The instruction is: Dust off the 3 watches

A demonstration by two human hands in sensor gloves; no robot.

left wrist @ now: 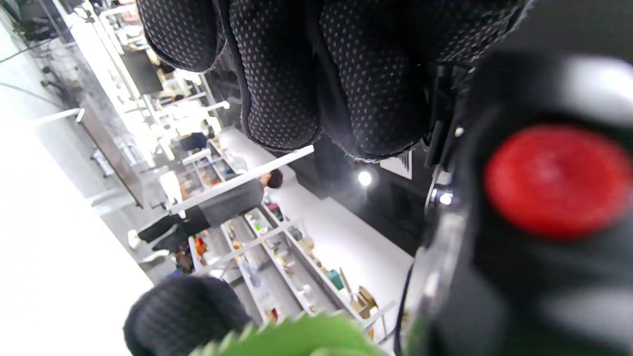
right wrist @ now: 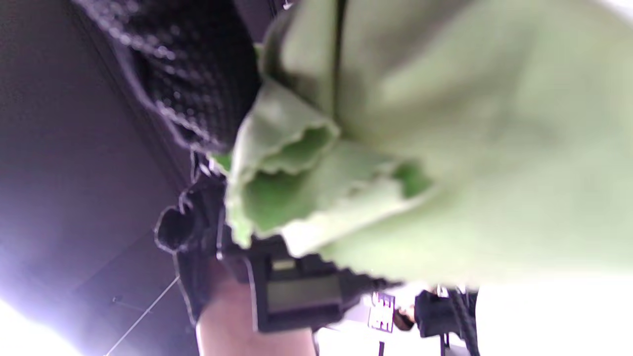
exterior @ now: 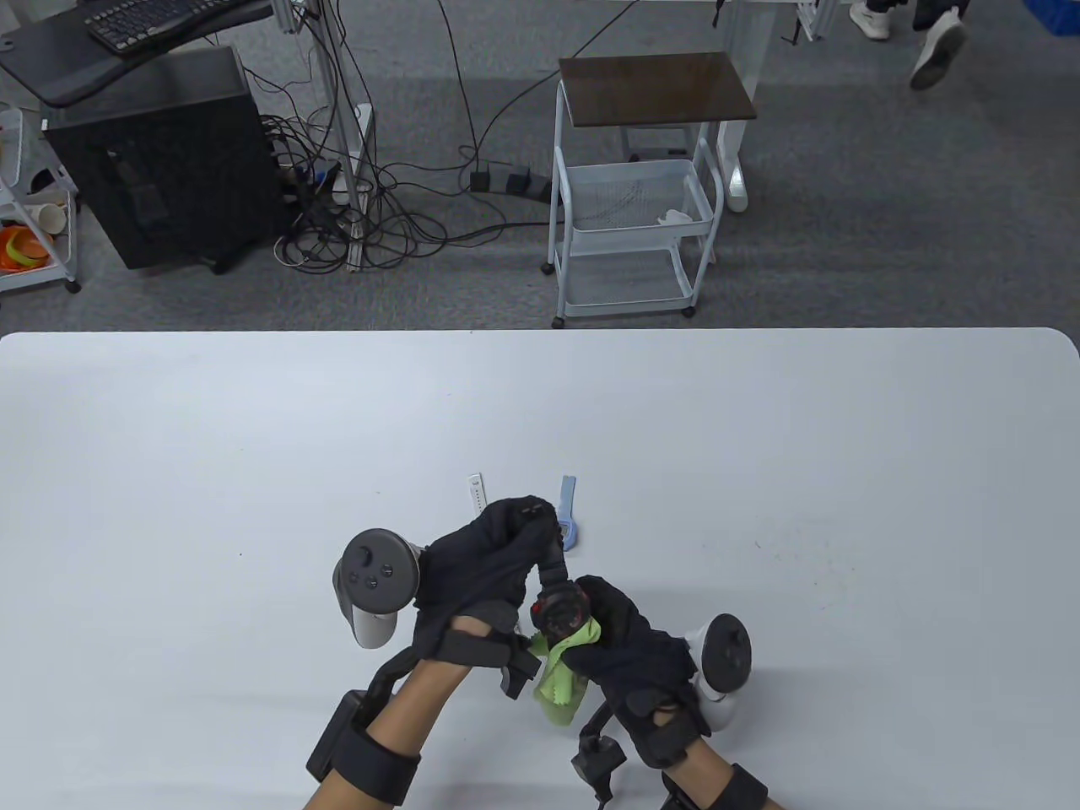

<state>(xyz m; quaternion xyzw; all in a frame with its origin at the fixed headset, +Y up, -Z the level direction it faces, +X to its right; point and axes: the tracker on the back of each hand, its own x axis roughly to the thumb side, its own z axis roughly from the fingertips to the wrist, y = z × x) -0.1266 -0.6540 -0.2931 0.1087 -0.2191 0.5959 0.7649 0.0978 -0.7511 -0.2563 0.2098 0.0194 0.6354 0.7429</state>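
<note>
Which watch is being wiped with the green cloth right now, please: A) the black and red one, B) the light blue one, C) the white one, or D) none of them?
A: the left hand holds the black and red watch above the table while the right hand presses the green cloth to it; the white watch and blue watch lie beyond the hands.

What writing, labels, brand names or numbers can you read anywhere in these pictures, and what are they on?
No text can be read in any view.
Black and red watch: its face shows markings, too small and blurred to read.
White watch strap and blue watch: no lettering visible.
Green cloth: plain.
Black-and-white sign in the right wrist view's background: too blurred to read.
</note>
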